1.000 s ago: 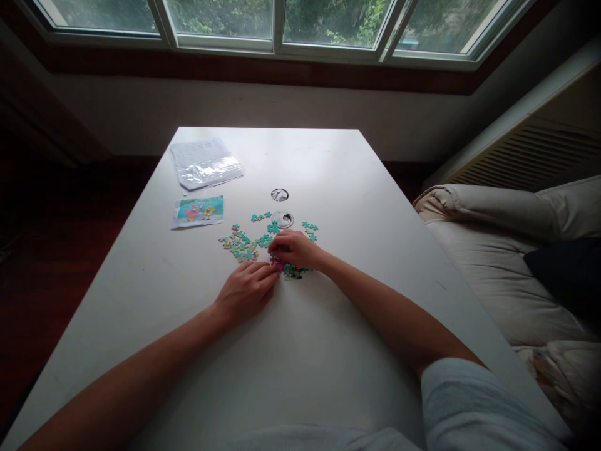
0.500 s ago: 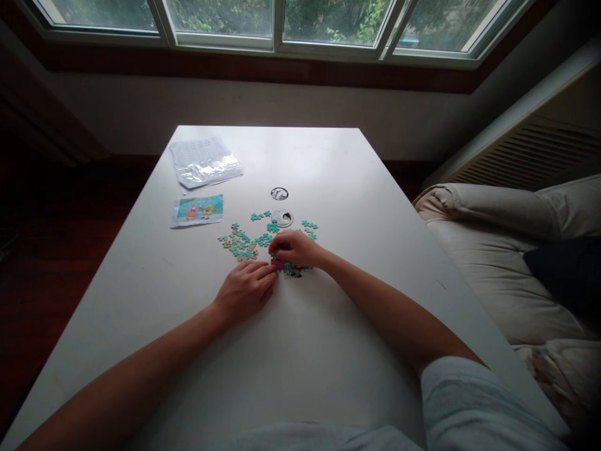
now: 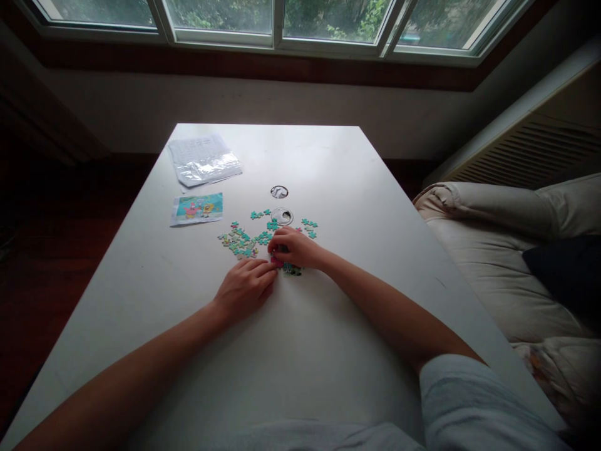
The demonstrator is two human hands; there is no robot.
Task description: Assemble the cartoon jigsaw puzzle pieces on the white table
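Note:
My left hand (image 3: 246, 283) lies low on the white table (image 3: 291, 351), fingers stretched out flat. Its fingertips touch the edge of some pink jigsaw puzzle pieces (image 3: 276, 262). Just above them, my right hand (image 3: 295, 245) is bent down with thumb and fingers pinched on a puzzle piece, mostly hidden by the fingers. Dark and patterned puzzle pieces (image 3: 293, 270) show below the right palm; others there are covered. To the left spreads a group of loose green and teal puzzle pieces (image 3: 238, 240). More teal pieces (image 3: 310, 228) lie beyond the right hand.
A picture card with cartoon figures (image 3: 197, 208) lies at the left, below a clear plastic bag with paper (image 3: 205, 161). Two round fittings (image 3: 282, 217) sit in the tabletop past the pieces. A cream sofa (image 3: 488, 250) stands along the right side.
The right hand has shifted very slightly at the pink pieces, its fingers still pinched. The left hand stays in place. The whole view has tilted a little.

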